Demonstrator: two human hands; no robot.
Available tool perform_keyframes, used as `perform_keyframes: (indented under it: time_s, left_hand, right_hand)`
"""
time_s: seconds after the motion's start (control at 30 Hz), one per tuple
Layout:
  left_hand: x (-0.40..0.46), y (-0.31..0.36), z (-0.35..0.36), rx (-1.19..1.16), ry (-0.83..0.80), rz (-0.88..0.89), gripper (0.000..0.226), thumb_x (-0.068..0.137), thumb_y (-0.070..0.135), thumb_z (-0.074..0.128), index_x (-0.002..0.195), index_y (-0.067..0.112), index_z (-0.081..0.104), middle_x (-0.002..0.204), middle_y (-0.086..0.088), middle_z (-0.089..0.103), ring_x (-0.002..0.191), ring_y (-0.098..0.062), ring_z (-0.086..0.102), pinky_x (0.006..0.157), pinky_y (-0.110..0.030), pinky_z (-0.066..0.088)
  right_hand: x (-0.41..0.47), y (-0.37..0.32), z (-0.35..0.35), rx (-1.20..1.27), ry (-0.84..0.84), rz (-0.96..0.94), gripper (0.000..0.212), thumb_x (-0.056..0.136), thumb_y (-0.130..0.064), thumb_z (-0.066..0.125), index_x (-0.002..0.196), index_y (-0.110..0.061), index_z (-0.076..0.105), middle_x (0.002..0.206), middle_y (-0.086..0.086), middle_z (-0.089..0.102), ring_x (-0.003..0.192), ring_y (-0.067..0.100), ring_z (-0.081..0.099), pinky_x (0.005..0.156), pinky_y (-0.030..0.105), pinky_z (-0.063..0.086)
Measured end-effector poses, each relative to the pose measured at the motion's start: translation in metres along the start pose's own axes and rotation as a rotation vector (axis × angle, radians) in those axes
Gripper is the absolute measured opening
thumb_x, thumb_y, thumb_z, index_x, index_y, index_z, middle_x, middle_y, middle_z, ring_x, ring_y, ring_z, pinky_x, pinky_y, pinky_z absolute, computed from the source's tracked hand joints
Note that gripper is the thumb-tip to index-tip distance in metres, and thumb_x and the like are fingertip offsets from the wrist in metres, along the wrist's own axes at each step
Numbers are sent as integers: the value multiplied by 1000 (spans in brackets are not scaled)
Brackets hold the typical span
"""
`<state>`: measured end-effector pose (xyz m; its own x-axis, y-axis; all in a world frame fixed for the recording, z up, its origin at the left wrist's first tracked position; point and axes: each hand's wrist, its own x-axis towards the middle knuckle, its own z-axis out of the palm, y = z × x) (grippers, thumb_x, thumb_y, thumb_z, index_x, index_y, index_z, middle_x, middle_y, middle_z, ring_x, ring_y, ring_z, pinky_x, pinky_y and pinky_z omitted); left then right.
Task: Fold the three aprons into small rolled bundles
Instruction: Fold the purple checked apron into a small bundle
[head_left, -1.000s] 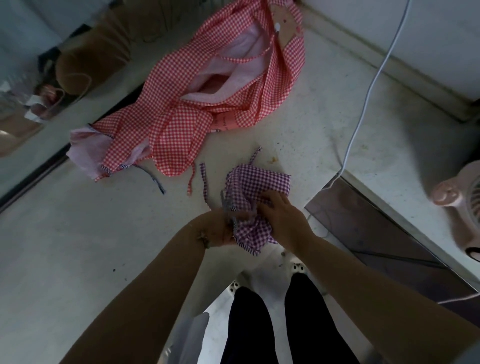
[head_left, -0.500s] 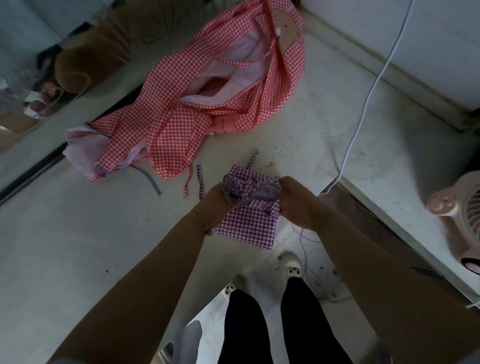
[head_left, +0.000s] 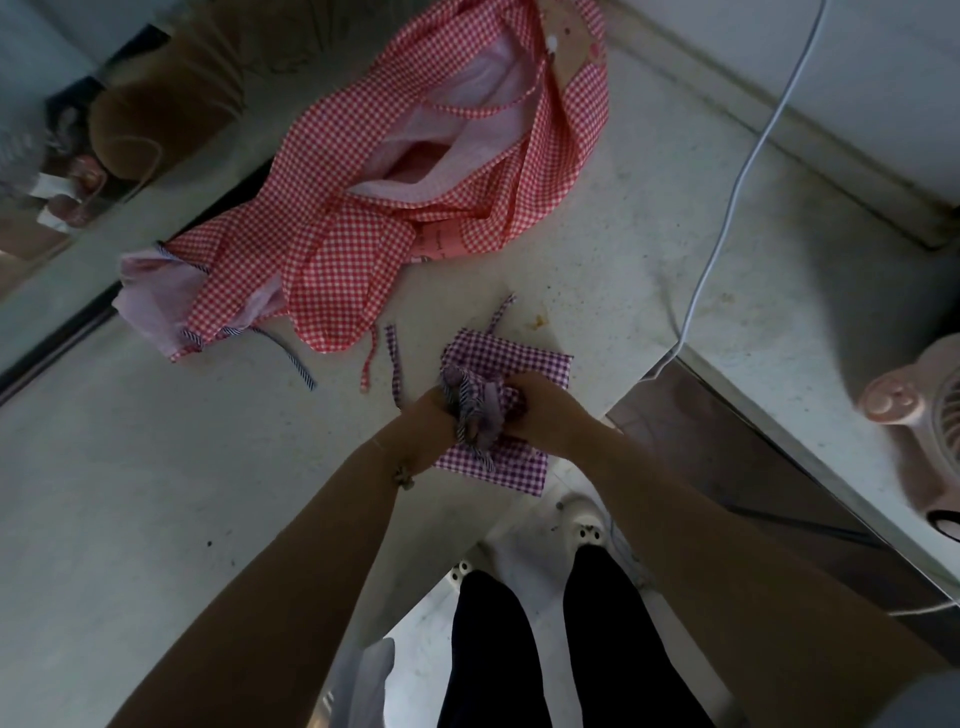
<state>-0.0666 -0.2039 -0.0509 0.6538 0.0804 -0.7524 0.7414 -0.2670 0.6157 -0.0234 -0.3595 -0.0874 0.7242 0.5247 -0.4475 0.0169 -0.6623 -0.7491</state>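
A purple gingham apron (head_left: 514, 358) lies folded small at the counter's front corner. Its bunched striped ties stick up between my hands. My left hand (head_left: 434, 421) grips that bunch from the left. From the right, my right hand (head_left: 540, 410) pinches the folded cloth, fingers curled into it. A loose purple strap (head_left: 396, 358) trails to the left on the counter. A red gingham apron (head_left: 395, 187) sprawls unfolded farther back. Under its left end shows a pale pink-lilac apron (head_left: 145, 306) with a striped tie.
The pale speckled counter (head_left: 156, 493) wraps around me in an L. A white cable (head_left: 727, 208) runs from the back right down to the corner. At the right edge stands a pink fan (head_left: 919, 415). A brown bag (head_left: 171, 104) sits back left. My legs and white shoes show below.
The purple bundle has been worked from a crumpled wad into a flatter fold. My hands spread apart, then closed in again on its bunched ties.
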Motion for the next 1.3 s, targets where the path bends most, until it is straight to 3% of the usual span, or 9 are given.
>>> perform_keyframes:
  time_s: [0.1,0.23,0.33,0.43,0.57,0.8,1.03,1.17,1.3]
  left_hand:
    - [4,-1,-6,42,-63,96,29,90,1,57,119,7,54,99,2,61,80,-3,58,67,-11,48]
    - [6,8,-17,-114,160,236,14,90,29,60,93,18,52,90,1,57,90,-19,59,76,-31,50]
    - [10,16,-28,436,425,704,69,73,42,76,127,11,46,127,-5,49,119,-19,46,98,-30,38]
    - [20,27,-24,1002,103,722,75,73,48,74,136,24,44,138,-1,50,126,-20,46,107,-34,34]
    - [37,14,-13,1207,82,660,35,87,34,60,119,20,58,118,-3,60,105,-23,59,86,-38,50]
    - [39,-16,-3,989,354,1069,17,78,28,50,89,17,41,88,-10,56,50,-22,51,38,-23,38]
    - [31,-26,-36,1189,362,890,61,82,62,47,121,17,58,102,-5,67,80,-25,67,56,-31,51]
    - [24,-17,-28,1260,261,538,57,92,41,52,145,29,33,109,-8,67,92,-26,64,73,-30,46]
    - [22,-28,2,280,225,374,52,85,3,55,133,22,53,118,-10,65,101,-25,63,89,-32,53]
  right_hand:
    - [3,-2,4,-160,95,63,22,87,-24,61,100,-8,68,94,8,66,85,23,61,72,26,44]
    - [3,-1,8,-236,191,77,29,93,-30,51,111,-12,66,107,8,66,96,27,62,82,34,49]
    - [1,-1,11,-365,271,-38,29,93,-29,53,119,-21,63,113,4,65,100,25,62,84,35,50]
    - [-3,1,14,-465,367,-169,30,90,-28,59,117,-17,64,105,9,67,92,29,65,75,37,53]
    - [-8,5,22,-322,496,-215,26,82,-20,69,105,-10,65,91,8,71,77,27,67,65,35,53]
    - [-13,25,34,-58,426,-149,38,81,-14,65,119,-14,62,112,3,66,103,22,58,93,29,47]
    - [-12,27,35,-198,568,-230,37,73,3,70,109,-7,70,101,10,72,89,30,68,79,36,54]
    - [-14,31,40,-285,578,-290,44,73,3,71,116,-9,66,113,9,69,90,27,69,68,40,60]
    - [-17,41,53,-418,617,-394,54,75,-1,73,127,-13,60,131,9,58,95,25,69,53,33,59]
